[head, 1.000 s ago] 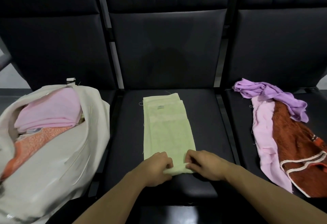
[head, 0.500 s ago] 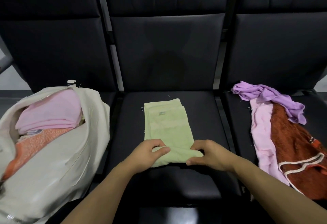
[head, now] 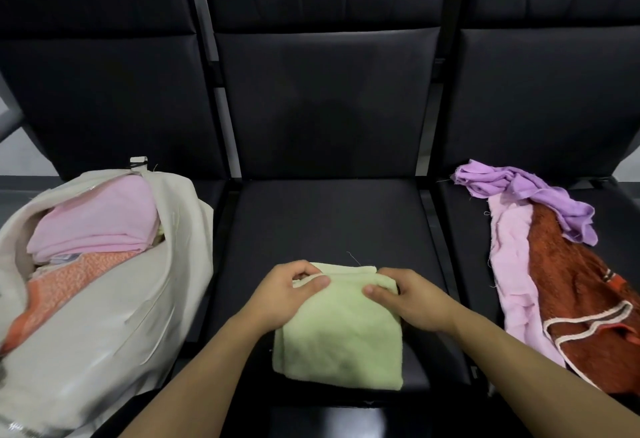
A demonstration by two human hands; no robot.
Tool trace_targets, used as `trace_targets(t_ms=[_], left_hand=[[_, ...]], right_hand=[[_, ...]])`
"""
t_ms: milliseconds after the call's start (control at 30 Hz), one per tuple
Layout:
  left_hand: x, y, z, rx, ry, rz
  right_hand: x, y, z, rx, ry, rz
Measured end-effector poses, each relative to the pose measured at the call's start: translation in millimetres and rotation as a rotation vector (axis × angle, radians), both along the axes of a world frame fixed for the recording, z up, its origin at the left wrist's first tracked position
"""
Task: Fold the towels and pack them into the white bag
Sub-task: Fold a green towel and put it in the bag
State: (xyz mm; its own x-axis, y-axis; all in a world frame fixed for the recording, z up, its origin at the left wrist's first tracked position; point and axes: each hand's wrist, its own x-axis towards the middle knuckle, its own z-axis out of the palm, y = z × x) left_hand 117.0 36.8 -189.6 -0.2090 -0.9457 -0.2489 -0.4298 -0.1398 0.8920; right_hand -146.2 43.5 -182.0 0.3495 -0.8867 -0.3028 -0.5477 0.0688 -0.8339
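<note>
On the left seat sits the white bag [head: 104,316]. It is soft and smooth, a bit shiny, and its top is wide open. Inside lies a folded pink towel [head: 97,223], flat and fuzzy, and under it an orange towel [head: 65,285] with tiny dots.

The middle seat [head: 329,216] is black, smooth and flat like leather. On its front part lies the green towel [head: 343,337], folded into a thick, soft, almost square pad. The left hand [head: 287,294] pinches the far left corner of the green towel, with the fingers curled over the edge and the thumb on top. The right hand [head: 412,299] pinches the far right corner the same way.

On the right seat lies a loose pile. A purple towel [head: 526,191] is crumpled at the back. A long pale pink towel [head: 516,275] stretches toward the front, wrinkly. Just beside it, touching, is a fluffy rust-brown towel [head: 581,299] with a white trim.
</note>
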Motion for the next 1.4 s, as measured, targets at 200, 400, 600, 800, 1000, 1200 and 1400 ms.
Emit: trace_targets(t_ms=[200, 400, 600, 800, 1000, 1200, 1400], left_hand=[[-0.6, -17.8, -20.1, 0.0, -0.072, 0.049], [-4.8, -32.3, -36.3, -0.002, -0.215, 0.133], [-7.4, -30.3, -54.8, 0.341, -0.601, 0.317], [-19.9, -21.1, -59.7, 0.361, -0.464, 0.081], [-20.8, -10.1, -41.5, 0.219, -0.256, 0.164], [18.7, 1.7, 20.4, 0.071, -0.062, 0.281], [116.6, 17.5, 98.8, 0.004, -0.009, 0.481]], right_hand=[[1.7, -16.2, -30.8, -0.076, 0.144, -0.166], [-7.9, -23.1, -54.3, -0.008, 0.274, -0.301], [-6.1, -25.0, -54.2, 0.173, 0.519, -0.37], [12.8, -7.3, -49.8, 0.285, 0.445, -0.227], [30.8, 6.9, -32.2, 0.116, 0.19, -0.381], [74.1, 17.5, -0.3, 0.054, -0.231, -0.574], [170.3, -3.7, 51.9, -0.07, -0.373, -0.272]])
